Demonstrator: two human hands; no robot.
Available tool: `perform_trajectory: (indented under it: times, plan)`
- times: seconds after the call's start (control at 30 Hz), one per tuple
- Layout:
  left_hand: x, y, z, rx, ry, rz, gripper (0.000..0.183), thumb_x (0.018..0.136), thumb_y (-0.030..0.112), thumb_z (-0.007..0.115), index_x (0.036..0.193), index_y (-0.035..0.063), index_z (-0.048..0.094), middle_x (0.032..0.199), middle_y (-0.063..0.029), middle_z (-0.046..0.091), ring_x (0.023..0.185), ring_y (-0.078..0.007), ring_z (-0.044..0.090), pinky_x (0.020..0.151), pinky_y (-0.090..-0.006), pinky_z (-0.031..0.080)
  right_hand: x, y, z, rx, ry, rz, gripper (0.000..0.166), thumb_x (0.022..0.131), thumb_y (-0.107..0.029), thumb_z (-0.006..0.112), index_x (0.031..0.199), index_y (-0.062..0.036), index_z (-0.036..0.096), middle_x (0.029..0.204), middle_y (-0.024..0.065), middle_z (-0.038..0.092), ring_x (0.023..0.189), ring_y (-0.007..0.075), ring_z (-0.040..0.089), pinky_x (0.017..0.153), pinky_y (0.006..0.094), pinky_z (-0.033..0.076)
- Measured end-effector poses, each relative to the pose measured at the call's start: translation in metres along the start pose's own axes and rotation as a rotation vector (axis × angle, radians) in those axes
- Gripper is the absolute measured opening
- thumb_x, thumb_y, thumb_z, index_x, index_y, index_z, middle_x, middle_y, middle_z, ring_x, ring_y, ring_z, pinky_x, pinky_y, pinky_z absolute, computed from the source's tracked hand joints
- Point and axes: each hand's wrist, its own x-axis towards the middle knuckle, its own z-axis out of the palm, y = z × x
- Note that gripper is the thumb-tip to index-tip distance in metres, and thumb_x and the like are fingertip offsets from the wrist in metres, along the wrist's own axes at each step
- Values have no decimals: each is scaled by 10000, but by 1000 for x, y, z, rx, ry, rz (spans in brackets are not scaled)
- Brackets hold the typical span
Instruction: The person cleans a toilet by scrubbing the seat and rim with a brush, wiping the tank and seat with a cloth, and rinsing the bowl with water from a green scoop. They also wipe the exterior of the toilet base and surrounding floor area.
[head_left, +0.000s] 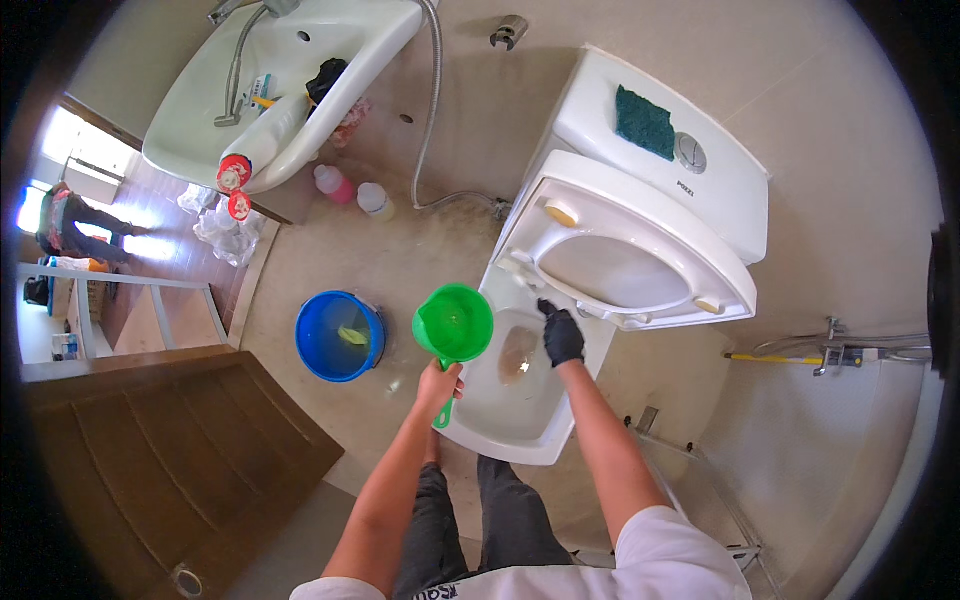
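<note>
My bare left hand (440, 388) grips the handle of a green plastic dipper (454, 322), held over the floor beside the left rim of a white toilet bowl (504, 420). A little liquid seems to sit in the dipper. My right hand (562, 335), in a black glove, is over the right side of the bowl with a finger pointing toward the seat hinges. Just past that fingertip are small white shapes (519, 268); whether the hand holds any of them is unclear. Brownish water stands in the bowl. The seat and lid (637, 247) are raised against the tank.
A dark green scouring pad (645, 122) lies on the tank lid (724, 180). Left of the dipper stands a blue bucket (309, 352) of cloudy water with a yellowish cloth. A white bottle (266, 139) rests on the washbasin (176, 127). Beyond the doorway, a person (75, 221) bends over.
</note>
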Motion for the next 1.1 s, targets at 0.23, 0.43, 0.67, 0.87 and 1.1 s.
perform_trajectory:
  times: [0.23, 0.43, 0.67, 0.87, 1.1]
  plan:
    - [-27, 8, 21, 65, 59, 63, 213, 768, 124, 502, 917, -28, 489, 668, -68, 552, 526, -130, 551, 420, -256, 452, -46, -112, -22, -25, -412, -258, 235, 751, -191, 456, 954, -179, 573, 894, 141, 546, 808, 285, 559, 685, 414, 451]
    - [-39, 7, 9, -198, 99, 143, 206, 773, 122, 510, 902, -38, 503, 684, -68, 555, 528, -136, 551, 421, -259, 461, -10, -174, -156, 191, 69, -727, 301, 714, -127, 462, 1000, -139, 556, 800, 95, 563, 760, 255, 548, 642, 370, 451]
    - [-44, 16, -16, -203, 198, 115, 203, 757, 185, 555, 852, 15, 496, 605, -45, 517, 478, -112, 506, 400, -243, 424, 121, -150, -294, -598, 562, -712, 343, 811, -240, 409, 1077, -38, 488, 1027, 170, 502, 969, 287, 465, 827, 433, 335]
    - [6, -20, -45, -54, 394, 50, 190, 737, 189, 552, 846, 40, 509, 581, -54, 534, 444, -137, 514, 423, -262, 425, 136, -147, -258, -654, 450, -671, 340, 838, -255, 394, 1143, -128, 473, 1123, 195, 456, 1084, 309, 392, 922, 419, 284]
    - [80, -15, -82, 382, 382, -35, 263, 707, 300, 569, 786, 50, 557, 570, -60, 576, 489, -154, 564, 473, -295, 444, 135, -144, -257, -548, 463, -598, 408, 772, -89, 401, 1165, -181, 459, 1195, 213, 381, 1090, 351, 374, 940, 414, 288]
